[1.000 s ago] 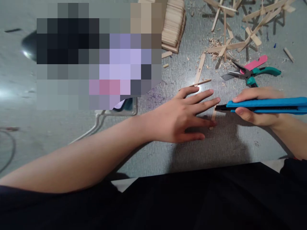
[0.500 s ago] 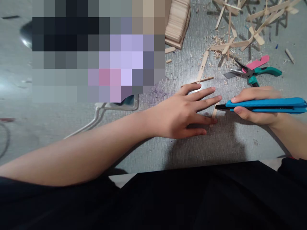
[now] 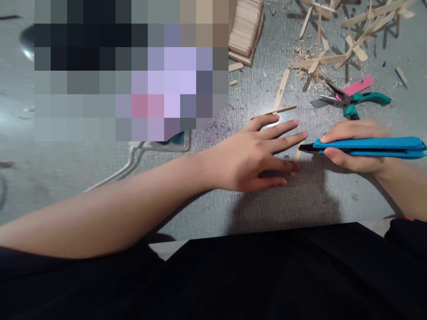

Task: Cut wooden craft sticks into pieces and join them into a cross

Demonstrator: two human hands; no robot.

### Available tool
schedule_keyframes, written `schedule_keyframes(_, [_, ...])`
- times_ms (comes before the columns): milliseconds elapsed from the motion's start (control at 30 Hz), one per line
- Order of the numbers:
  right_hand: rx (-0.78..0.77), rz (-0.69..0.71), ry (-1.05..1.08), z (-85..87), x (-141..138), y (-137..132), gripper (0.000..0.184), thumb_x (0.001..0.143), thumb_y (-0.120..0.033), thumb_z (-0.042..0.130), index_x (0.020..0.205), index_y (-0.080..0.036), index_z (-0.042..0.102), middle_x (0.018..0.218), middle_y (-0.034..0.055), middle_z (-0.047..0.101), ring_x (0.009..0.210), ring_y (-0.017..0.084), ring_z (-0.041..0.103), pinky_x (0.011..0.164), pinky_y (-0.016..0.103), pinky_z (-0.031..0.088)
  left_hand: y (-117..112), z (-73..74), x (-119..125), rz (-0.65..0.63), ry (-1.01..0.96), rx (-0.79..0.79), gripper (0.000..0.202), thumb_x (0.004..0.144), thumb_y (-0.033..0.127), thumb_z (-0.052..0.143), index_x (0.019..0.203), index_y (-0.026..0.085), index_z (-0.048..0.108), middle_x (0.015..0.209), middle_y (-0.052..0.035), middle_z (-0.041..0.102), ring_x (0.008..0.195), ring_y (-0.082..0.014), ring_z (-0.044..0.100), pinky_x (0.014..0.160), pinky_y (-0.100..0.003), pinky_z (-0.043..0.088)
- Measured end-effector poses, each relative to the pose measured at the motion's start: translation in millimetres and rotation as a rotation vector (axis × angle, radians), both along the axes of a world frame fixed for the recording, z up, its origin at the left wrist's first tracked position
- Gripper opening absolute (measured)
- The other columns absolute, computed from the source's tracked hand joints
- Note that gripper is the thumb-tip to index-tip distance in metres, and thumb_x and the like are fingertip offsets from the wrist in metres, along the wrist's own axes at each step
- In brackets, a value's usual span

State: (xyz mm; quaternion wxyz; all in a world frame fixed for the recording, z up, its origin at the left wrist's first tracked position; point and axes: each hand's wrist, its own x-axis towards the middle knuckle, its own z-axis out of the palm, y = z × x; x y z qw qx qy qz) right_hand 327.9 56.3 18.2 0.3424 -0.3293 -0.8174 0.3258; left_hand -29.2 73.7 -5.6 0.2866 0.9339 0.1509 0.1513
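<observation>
My left hand [image 3: 256, 153] lies palm down with its fingers spread, and some fingertips press on a thin wooden craft stick [image 3: 297, 155] flat on the table. Part of that stick is covered by the fingers. In my right hand [image 3: 356, 146] is a blue utility knife [image 3: 373, 146], gripped between thumb and fingers and pointing left. The knife's dark tip touches the stick or sits just over it, between my left fingertips. Beyond the left fingers lie a notched craft stick [image 3: 282, 91] and a narrow stick [image 3: 283, 109].
Pliers with green handles [image 3: 372, 98] rest across a pink-handled blade [image 3: 362, 86] beyond my right hand. Frames of joined craft sticks [image 3: 333, 60] stand at the back right among wood shavings [image 3: 302, 66]. A stack of craft sticks [image 3: 246, 29] stands at the back; a blurred-out patch covers the upper left.
Both hands and the knife keep nearly the same place over the stick. The whole view has shifted slightly, everything appearing a little further left and up.
</observation>
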Motion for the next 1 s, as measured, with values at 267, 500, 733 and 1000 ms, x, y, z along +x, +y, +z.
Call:
schedule_keyframes(267, [-0.066,-0.017,-0.048,4.6,4.0,3.4,0.014,0.12,-0.054,0.091,0.124,-0.043,0.099,0.109,0.0005,0.098,0.088,0.027,0.094,0.088,0.044,0.081,-0.2,0.0,-0.3,-0.004,-0.017,0.008,0.037,0.12,0.037,0.087,0.155,0.04,0.097,0.204,-0.0082,0.062,0.192,-0.0473,0.056,0.161,-0.074,0.037])
schedule_keyframes(500, [-0.039,-0.103,-0.068,7.0,0.0,3.9,0.012,0.111,-0.047,0.097,0.117,-0.037,0.1,0.103,0.0002,0.098,0.081,0.024,0.092,0.08,0.039,0.078,0.6,2.5,-0.6,-0.013,0.038,0.003,0.041,0.121,0.04,0.083,0.16,0.041,0.095,0.202,-0.0082,0.065,0.193,-0.0469,0.053,0.159,-0.075,0.036])
schedule_keyframes(733, [-0.127,-0.122,-0.095,7.4,1.0,1.8,0.015,0.112,-0.05,0.097,0.116,-0.036,0.1,0.103,0.0023,0.098,0.083,0.026,0.092,0.086,0.041,0.082,0.8,2.9,-1.2,-0.014,0.012,0.007,0.037,0.122,0.038,0.082,0.156,0.039,0.097,0.203,-0.0083,0.063,0.194,-0.0467,0.053,0.16,-0.074,0.034])
schedule_keyframes(1000, [-0.081,-0.098,-0.022,6.5,-2.2,2.4,0.011,0.112,-0.046,0.096,0.117,-0.037,0.1,0.104,0.0006,0.098,0.082,0.023,0.091,0.081,0.037,0.078,0.1,1.9,-0.2,-0.006,0.041,-0.002,0.039,0.121,0.041,0.082,0.156,0.041,0.097,0.201,-0.0076,0.066,0.193,-0.0471,0.053,0.16,-0.076,0.034])
